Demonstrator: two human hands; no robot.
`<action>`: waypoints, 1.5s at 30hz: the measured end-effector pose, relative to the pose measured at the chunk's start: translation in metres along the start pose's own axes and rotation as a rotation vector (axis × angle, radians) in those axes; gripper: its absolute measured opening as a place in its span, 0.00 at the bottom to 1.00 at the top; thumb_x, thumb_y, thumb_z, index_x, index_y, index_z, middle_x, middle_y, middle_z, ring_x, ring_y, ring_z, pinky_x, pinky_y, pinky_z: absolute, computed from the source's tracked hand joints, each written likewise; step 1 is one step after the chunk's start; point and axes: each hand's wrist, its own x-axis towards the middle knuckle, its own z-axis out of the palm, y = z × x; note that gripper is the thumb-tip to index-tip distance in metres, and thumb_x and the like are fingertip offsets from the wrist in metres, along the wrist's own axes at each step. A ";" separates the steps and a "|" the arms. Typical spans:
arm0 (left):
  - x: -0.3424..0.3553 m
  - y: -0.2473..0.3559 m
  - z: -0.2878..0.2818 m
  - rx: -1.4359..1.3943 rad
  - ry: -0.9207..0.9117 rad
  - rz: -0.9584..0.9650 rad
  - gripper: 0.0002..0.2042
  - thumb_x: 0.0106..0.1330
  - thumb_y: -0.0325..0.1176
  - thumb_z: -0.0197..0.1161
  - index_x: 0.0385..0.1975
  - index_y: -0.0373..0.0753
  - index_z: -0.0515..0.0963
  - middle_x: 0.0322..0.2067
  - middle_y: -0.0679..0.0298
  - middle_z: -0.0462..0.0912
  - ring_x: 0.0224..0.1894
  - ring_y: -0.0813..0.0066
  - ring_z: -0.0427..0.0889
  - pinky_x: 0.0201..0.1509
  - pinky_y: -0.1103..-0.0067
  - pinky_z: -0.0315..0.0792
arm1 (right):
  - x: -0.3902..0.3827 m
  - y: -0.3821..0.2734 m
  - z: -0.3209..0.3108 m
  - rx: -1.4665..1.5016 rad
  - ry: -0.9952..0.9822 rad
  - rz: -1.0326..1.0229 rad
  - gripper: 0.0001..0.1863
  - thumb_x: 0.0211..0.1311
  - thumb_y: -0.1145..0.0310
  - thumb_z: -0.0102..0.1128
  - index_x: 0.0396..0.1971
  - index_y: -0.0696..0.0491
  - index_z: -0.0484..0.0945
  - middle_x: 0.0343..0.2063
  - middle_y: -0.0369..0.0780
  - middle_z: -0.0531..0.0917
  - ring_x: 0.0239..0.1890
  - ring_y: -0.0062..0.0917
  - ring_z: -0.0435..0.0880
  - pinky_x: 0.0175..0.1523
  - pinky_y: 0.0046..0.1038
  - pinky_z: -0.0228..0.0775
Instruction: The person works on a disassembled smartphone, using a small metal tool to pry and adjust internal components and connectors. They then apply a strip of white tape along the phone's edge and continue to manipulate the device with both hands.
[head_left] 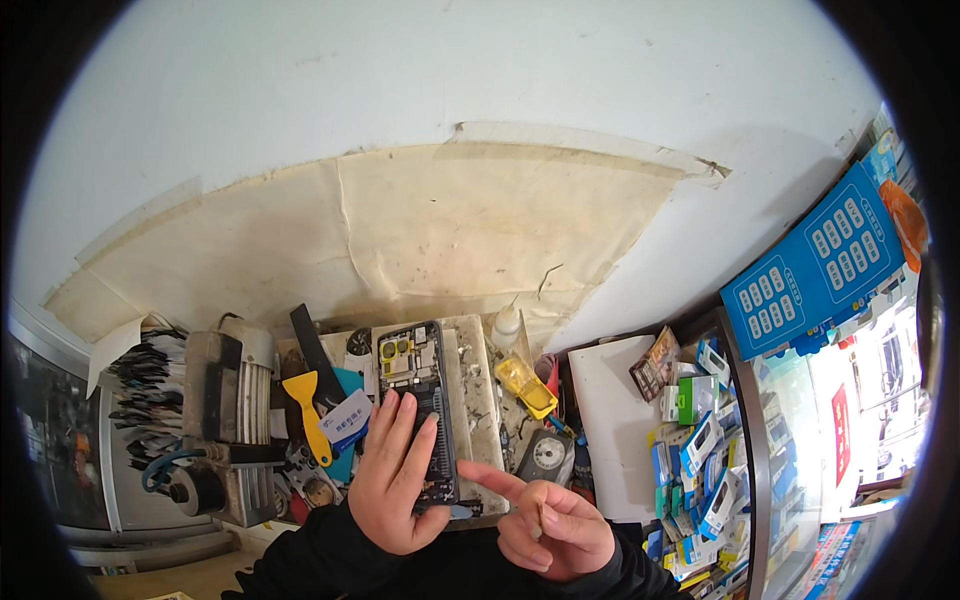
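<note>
An opened smartphone [446, 430] with its back off lies lengthwise on a worn, stained work pad [473, 380]. Bare circuit parts and a camera block with yellow-green round covers show at its far end. My left hand [396, 480] rests across the phone's middle and left edge, fingers stretched out, hiding part of the inside. On the other side, my right hand [555, 525] holds its index finger out to the phone's lower right edge. Its thumb and other fingers are pinched together; a small pale bit may be between them, too small to name.
To the left lie a yellow scraper [308, 410], cards [346, 418] and a dusty grey machine [232, 385]. On the right are a yellow transparent case [526, 388], a dial device [545, 455], a white board [612, 420] and many small boxes [700, 445]. A dropper bottle [507, 322] stands behind.
</note>
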 end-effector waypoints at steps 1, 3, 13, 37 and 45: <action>0.000 0.001 0.000 0.011 0.006 -0.002 0.38 0.65 0.41 0.62 0.71 0.21 0.65 0.74 0.30 0.60 0.78 0.27 0.58 0.79 0.45 0.53 | 0.000 0.000 -0.001 0.001 -0.004 0.000 0.12 0.81 0.64 0.53 0.38 0.57 0.76 0.80 0.59 0.51 0.22 0.18 0.69 0.30 0.24 0.64; 0.002 0.004 -0.001 0.035 0.022 0.002 0.38 0.60 0.38 0.63 0.70 0.24 0.68 0.72 0.31 0.63 0.75 0.25 0.61 0.77 0.42 0.57 | 0.000 0.001 -0.002 0.001 -0.003 0.007 0.12 0.81 0.63 0.53 0.38 0.57 0.76 0.79 0.59 0.51 0.22 0.18 0.69 0.30 0.24 0.64; 0.021 0.019 -0.025 0.226 0.006 0.109 0.24 0.57 0.24 0.62 0.57 0.27 0.81 0.59 0.42 0.82 0.66 0.40 0.79 0.72 0.46 0.69 | 0.003 0.002 -0.008 -0.023 0.062 0.032 0.13 0.82 0.63 0.52 0.37 0.56 0.76 0.77 0.60 0.57 0.21 0.19 0.67 0.29 0.24 0.63; 0.010 0.063 -0.120 -0.177 0.231 -0.309 0.14 0.74 0.21 0.60 0.56 0.22 0.77 0.54 0.39 0.86 0.58 0.57 0.88 0.62 0.73 0.79 | 0.036 0.002 0.000 -2.197 -0.273 -0.653 0.08 0.61 0.69 0.66 0.35 0.53 0.76 0.66 0.50 0.79 0.74 0.46 0.73 0.80 0.60 0.49; 0.014 0.067 -0.128 -0.287 0.151 -0.397 0.13 0.74 0.22 0.61 0.54 0.22 0.78 0.52 0.44 0.89 0.55 0.64 0.89 0.60 0.75 0.79 | 0.028 -0.036 0.022 -1.883 -0.197 -0.804 0.11 0.52 0.74 0.75 0.34 0.56 0.81 0.65 0.56 0.79 0.70 0.50 0.76 0.75 0.54 0.62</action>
